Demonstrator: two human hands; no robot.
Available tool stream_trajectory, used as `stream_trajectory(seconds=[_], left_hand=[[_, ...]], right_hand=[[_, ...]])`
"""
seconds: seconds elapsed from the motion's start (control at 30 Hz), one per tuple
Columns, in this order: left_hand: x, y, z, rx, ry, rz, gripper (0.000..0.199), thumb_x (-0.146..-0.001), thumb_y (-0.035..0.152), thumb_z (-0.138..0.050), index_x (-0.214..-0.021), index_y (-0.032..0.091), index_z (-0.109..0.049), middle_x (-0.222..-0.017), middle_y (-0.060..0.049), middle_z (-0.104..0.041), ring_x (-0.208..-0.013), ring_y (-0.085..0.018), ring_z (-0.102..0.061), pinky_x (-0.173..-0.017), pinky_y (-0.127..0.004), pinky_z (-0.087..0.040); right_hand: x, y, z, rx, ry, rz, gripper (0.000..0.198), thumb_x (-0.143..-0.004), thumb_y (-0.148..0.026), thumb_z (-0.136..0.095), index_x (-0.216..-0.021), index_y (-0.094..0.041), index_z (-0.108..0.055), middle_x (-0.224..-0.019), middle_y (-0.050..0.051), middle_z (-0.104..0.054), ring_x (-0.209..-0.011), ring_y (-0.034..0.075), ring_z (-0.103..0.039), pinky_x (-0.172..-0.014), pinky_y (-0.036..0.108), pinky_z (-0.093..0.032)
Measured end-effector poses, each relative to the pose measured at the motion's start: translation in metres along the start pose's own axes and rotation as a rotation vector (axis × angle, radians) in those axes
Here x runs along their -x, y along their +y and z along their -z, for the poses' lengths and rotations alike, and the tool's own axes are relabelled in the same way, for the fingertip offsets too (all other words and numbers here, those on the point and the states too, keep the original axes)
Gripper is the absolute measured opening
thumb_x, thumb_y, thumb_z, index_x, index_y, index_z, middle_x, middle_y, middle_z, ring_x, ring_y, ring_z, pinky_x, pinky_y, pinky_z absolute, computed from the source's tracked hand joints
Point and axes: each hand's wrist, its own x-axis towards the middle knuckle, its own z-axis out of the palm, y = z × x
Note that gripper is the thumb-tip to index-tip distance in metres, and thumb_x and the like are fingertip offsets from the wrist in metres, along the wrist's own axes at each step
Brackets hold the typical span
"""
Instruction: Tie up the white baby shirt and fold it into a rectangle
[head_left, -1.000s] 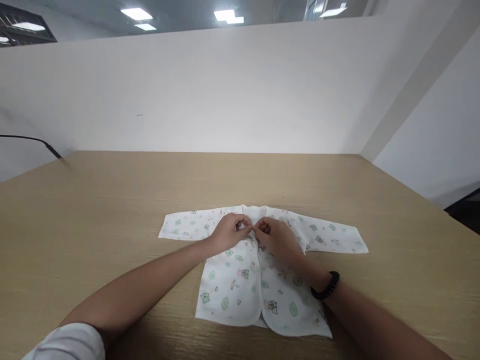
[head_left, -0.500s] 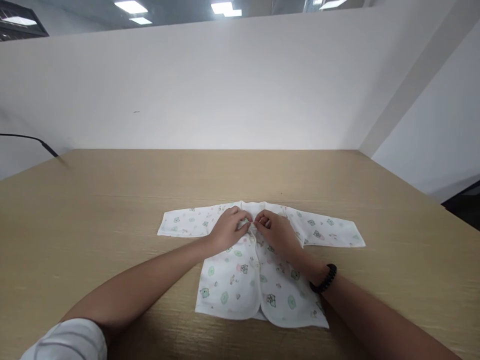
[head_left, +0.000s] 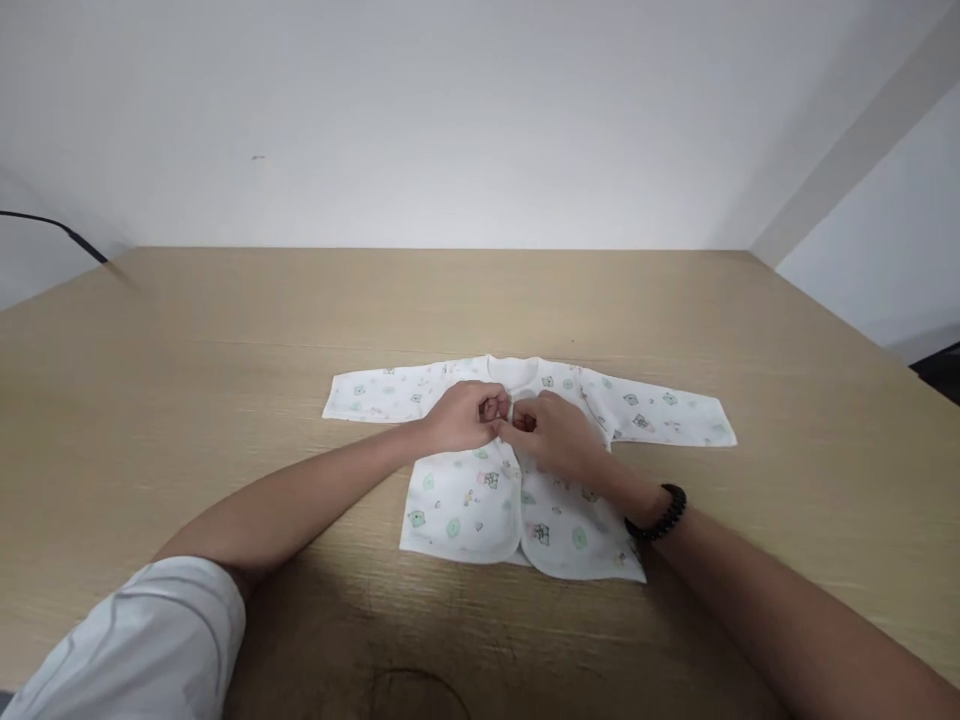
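A small white baby shirt (head_left: 461,505) with green and pink animal prints lies flat, its sleeves spread to both sides and its neckline away from me. Its front edges meet down the middle and part at the rounded hem. My left hand (head_left: 466,415) pinches the front edge below the neckline, fingers curled. My right hand (head_left: 551,432) is closed on the same edge from the other side, its fingertips nearly touching the left ones. The bit of cloth or fastener between the fingertips is hidden. A black beaded bracelet (head_left: 658,513) circles my right wrist.
The shirt rests on a wood-coloured table (head_left: 225,330). A white wall (head_left: 450,130) rises behind it, and another stands at the right. At the left edge a black cable (head_left: 82,242) reaches toward the table. A dark object (head_left: 941,370) shows at the far right.
My view has tilted down, so the ceiling lights are gone. Both hands have moved slightly down from the neckline along the front edge, and more of the collar shows.
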Motion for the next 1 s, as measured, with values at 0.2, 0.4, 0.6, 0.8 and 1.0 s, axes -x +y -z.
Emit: stream_trajectory(seconds=[0.2,0.4,0.6,0.8,1.0], left_hand=[[0.000,0.003,0.010,-0.017,-0.124,-0.123,0.005,-0.074,0.014,-0.059,-0.073,0.018,-0.062,-0.059,0.004,-0.051,-0.060,-0.012,-0.049,-0.068,-0.025,-0.041],[0.000,0.004,0.011,-0.031,-0.124,-0.110,0.011,-0.081,0.028,-0.066,-0.078,0.018,-0.066,-0.059,0.004,-0.050,-0.058,-0.011,-0.050,-0.068,-0.025,-0.041],[-0.002,-0.002,0.008,0.035,-0.146,-0.037,0.014,-0.079,0.032,-0.072,-0.078,0.018,-0.068,-0.055,0.006,-0.044,-0.059,-0.011,-0.049,-0.068,-0.024,-0.040],[-0.002,-0.004,0.008,-0.001,-0.134,-0.069,0.014,-0.083,0.027,-0.070,-0.074,0.017,-0.066,-0.055,0.006,-0.043,-0.060,-0.010,-0.046,-0.071,-0.024,-0.039],[-0.003,-0.004,0.009,-0.035,-0.149,-0.079,0.017,-0.086,0.028,-0.067,-0.073,0.017,-0.063,-0.054,0.006,-0.042,-0.059,-0.011,-0.043,-0.073,-0.025,-0.038]], right_hand=[[-0.003,0.019,-0.001,0.000,0.008,0.066,0.027,-0.081,-0.029,-0.060,-0.059,-0.019,-0.047,-0.060,-0.001,-0.057,-0.068,0.015,-0.050,-0.057,0.026,-0.030],[-0.009,0.030,-0.002,-0.238,-0.016,0.055,0.013,-0.076,-0.027,-0.057,-0.067,-0.018,-0.060,-0.063,-0.002,-0.057,-0.061,0.013,-0.050,-0.057,0.025,-0.035],[-0.009,0.032,0.000,-0.364,-0.037,0.077,0.015,-0.074,-0.029,-0.056,-0.070,-0.018,-0.066,-0.065,0.000,-0.061,-0.061,0.015,-0.052,-0.057,0.027,-0.038],[-0.008,0.030,0.003,-0.354,-0.037,0.091,0.020,-0.077,-0.030,-0.054,-0.072,-0.019,-0.070,-0.070,0.001,-0.065,-0.064,0.016,-0.055,-0.058,0.028,-0.039],[-0.008,0.031,0.002,-0.330,-0.038,0.119,0.012,-0.075,-0.027,-0.060,-0.071,-0.019,-0.068,-0.066,-0.001,-0.063,-0.061,0.014,-0.053,-0.056,0.026,-0.039]])
